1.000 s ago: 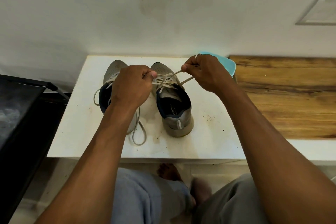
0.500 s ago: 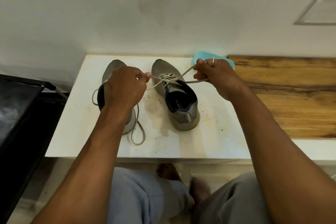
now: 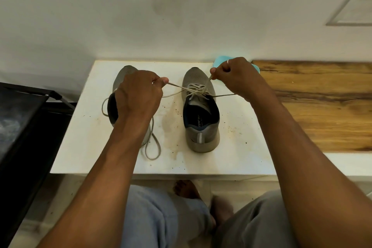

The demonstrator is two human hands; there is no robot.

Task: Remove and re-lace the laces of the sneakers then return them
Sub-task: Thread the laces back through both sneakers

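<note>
The lace [image 3: 196, 91] of the grey sneaker [image 3: 201, 127] in the middle of the white desk [image 3: 241, 147] crosses over the tongue, and we see it stretched taut to both sides. The sneaker stands upright, toe toward the back edge and heel toward the front edge. The left hand [image 3: 138, 94] has its grip closed, thumb and forefinger pinching the lace left of the shoe. The right hand [image 3: 235, 76], wearing a ring [image 3: 228, 62], has its grip curled tight on the lace beside the toe. A second sneaker [image 3: 122, 74] stands near the left edge, mostly hidden behind the left hand, and its loose lace [image 3: 153, 147] loops on the desk toward the front edge. A turquoise thing [image 3: 218, 62] peeks from behind the right hand at the back edge. We see a wooden top [image 3: 322, 106] adjoining on the right and a black rack [image 3: 30, 117] on the left.
</note>
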